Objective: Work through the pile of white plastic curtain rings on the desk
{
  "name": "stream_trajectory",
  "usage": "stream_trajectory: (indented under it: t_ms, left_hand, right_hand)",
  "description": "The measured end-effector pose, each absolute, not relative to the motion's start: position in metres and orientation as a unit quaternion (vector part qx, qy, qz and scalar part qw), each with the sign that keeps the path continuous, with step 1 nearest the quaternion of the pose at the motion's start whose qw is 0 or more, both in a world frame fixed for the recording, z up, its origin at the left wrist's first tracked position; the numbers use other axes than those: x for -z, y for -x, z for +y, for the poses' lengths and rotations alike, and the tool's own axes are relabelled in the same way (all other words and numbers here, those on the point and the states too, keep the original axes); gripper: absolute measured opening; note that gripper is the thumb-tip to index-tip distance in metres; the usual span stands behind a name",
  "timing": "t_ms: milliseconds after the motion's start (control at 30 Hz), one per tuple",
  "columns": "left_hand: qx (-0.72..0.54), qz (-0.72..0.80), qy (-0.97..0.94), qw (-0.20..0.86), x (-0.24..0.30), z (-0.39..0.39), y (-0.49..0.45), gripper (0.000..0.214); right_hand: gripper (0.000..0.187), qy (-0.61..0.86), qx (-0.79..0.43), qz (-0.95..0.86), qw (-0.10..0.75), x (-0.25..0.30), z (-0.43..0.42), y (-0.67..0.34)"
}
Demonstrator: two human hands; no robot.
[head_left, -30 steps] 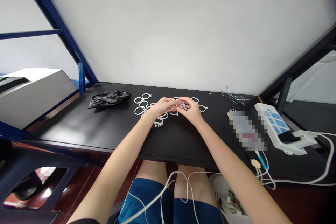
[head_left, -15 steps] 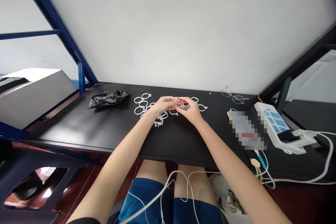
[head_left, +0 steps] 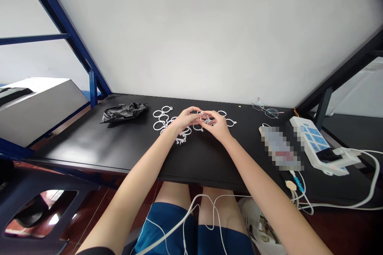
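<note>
Several white curtain rings, each with a small eyelet, lie spread on the black table. Between my fingertips is one white curtain ring (head_left: 204, 117), held just above the others. My left hand (head_left: 188, 120) pinches it from the left, near its eyelet. From the right, my right hand (head_left: 218, 125) grips the same ring with thumb and fingers. A loose cluster of rings (head_left: 158, 126) lies left of and partly under my left hand. Another ring (head_left: 231, 122) rests to the right of my right hand. My fingers hide part of the held ring.
A crumpled black plastic bag (head_left: 124, 112) lies at the left of the black table (head_left: 89, 139). On the right are eyeglasses (head_left: 266, 110), a blurred-out phone (head_left: 281, 149) and a white power strip (head_left: 317, 143) with cables. White cables (head_left: 179, 227) cross my lap.
My left fingers have lifted and shifted slightly around the ring, and more of the ring now shows. My right hand has barely moved.
</note>
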State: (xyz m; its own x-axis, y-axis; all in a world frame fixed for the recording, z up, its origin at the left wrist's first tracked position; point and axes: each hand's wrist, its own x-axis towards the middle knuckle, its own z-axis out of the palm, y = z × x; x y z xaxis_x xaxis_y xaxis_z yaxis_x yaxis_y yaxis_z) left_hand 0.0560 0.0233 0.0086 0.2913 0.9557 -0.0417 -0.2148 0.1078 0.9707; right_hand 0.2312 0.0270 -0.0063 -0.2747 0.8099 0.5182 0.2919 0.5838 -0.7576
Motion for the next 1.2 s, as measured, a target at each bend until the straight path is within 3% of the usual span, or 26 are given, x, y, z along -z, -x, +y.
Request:
stream_trajectory:
  t_ms: [633,1200]
  left_hand:
    - [-0.47,0.367,-0.479,0.644,-0.0056,0.0253,-0.0569,0.035]
    - [-0.499,0.378,-0.471,0.622,-0.0099,0.0235,-0.0567,0.032]
  right_hand:
    - [0.03,0.352,-0.298,-0.741,0.488,0.0057,0.0285,-0.2314]
    - [0.043,0.353,-0.47,-0.639,0.496,0.0008,0.0295,-0.229]
